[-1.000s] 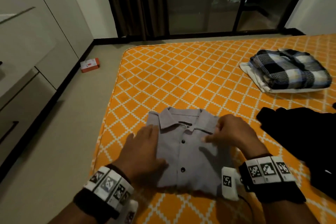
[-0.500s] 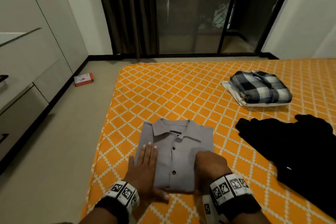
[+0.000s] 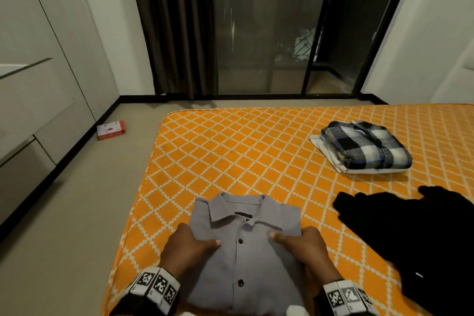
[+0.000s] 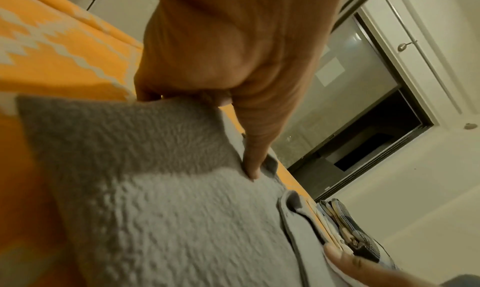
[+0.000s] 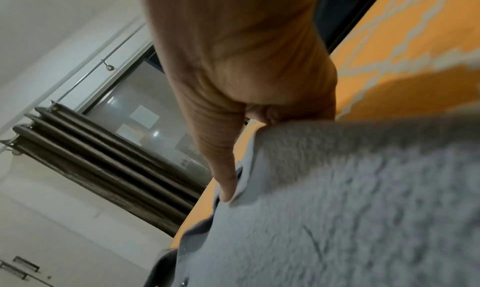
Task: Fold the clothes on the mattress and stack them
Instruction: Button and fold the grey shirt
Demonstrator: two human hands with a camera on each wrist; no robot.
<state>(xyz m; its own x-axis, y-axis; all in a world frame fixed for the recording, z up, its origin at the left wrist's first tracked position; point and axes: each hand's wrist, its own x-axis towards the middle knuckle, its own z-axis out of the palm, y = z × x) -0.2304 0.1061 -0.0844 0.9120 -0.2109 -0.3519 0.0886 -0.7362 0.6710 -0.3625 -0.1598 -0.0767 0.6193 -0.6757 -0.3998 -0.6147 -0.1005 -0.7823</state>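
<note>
A folded grey button shirt (image 3: 243, 259) lies collar-up at the near left of the orange mattress (image 3: 243, 151). My left hand (image 3: 188, 246) grips its left edge, thumb on top and fingers tucked under, as the left wrist view shows on the grey shirt (image 4: 168, 209). My right hand (image 3: 304, 245) grips the right edge the same way, thumb on the grey shirt (image 5: 350, 209). A stack with a folded plaid shirt (image 3: 366, 147) on a white garment sits at the far right. An unfolded black garment (image 3: 415, 236) lies at the near right.
Beige floor runs along the mattress's left edge, with a small red and white box (image 3: 110, 130) by the cabinets (image 3: 38, 100). Dark curtains and a glass sliding door (image 3: 261, 28) stand beyond the mattress's far end.
Both hands went from lying flat on the shirt front to gripping its left and right edges, thumbs on top. The head view has tilted up.
</note>
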